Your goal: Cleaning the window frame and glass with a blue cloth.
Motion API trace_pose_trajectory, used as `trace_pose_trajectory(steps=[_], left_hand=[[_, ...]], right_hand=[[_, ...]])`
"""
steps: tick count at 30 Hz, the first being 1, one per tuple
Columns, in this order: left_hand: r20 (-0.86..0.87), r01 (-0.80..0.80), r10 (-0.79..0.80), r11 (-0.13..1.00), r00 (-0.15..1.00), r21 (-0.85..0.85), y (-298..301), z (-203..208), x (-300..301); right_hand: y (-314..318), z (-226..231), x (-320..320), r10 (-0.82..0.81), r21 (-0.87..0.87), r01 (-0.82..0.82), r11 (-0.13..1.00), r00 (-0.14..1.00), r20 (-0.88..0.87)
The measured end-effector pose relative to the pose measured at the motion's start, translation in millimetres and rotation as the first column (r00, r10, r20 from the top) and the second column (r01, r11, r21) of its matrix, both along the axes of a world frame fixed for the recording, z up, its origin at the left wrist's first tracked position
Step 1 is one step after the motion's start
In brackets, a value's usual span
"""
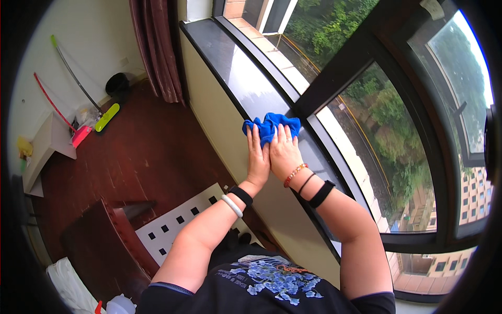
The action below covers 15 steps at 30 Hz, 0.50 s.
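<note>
While the left hand [257,160] and right hand [285,157] lie together, fingers nearly straight and resting on a crumpled blue cloth [267,125], the cloth spans the windowsill [241,78] between room-side edge and window frame [340,78]. A maroon curtain [157,47] hangs near the sill's far end.
</note>
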<state>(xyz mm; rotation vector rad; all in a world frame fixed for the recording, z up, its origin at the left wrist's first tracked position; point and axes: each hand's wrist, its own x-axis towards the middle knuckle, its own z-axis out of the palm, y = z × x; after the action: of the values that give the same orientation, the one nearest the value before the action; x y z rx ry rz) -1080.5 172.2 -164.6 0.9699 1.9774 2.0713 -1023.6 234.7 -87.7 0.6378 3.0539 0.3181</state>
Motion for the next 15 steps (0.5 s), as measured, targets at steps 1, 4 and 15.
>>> trace_pose_trajectory(steps=[1, 4, 15], left_hand=[[-0.008, -0.008, 0.008, 1.0, 1.0, -0.003, 3, -2, -16], [-0.027, -0.052, 0.052, 0.999, 0.998, -0.005, 15, -9, -60], [0.029, -0.05, 0.052, 0.997, 0.998, -0.059, 28, 4, -134]], right_hand=[[3, -1, -15, 0.006, -0.001, -0.006, 1.0, 1.0, -0.003], [9, -3, -59, -0.003, -0.016, 0.003, 1.0, 0.999, -0.036], [30, -6, -135, 0.002, -0.144, -0.013, 0.99, 0.997, -0.077]])
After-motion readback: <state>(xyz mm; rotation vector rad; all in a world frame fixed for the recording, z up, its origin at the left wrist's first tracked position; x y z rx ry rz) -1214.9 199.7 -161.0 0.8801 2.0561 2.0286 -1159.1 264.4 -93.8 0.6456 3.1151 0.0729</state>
